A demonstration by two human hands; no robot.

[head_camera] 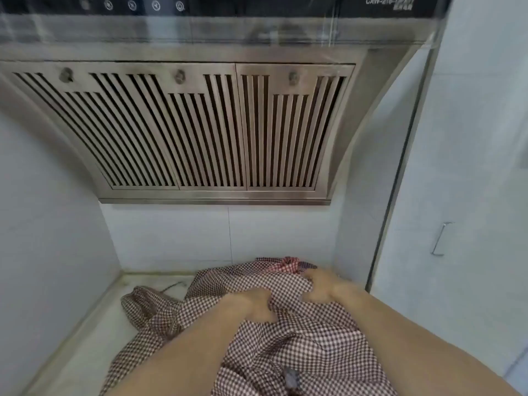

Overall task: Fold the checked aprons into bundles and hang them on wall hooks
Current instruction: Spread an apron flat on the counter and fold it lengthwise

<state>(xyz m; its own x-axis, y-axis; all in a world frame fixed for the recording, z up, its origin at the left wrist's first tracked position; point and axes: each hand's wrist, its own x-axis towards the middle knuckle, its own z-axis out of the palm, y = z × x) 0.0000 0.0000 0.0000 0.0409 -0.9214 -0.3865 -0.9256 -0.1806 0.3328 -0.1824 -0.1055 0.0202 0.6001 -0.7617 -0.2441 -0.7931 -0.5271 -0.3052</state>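
A brown-and-white checked apron lies crumpled on the pale countertop below the range hood. My left hand grips a bunch of its fabric near the middle of the heap, fingers curled into the cloth. My right hand grips the cloth further back and to the right. A red checked piece of cloth shows at the far edge of the heap, against the wall. Part of the apron spreads left as a loose flap. No wall hook is plainly in view.
A steel range hood with slatted filters hangs overhead, close in front. Tiled walls close the counter at the back and on the left. On the right stands a white cabinet door with a metal handle.
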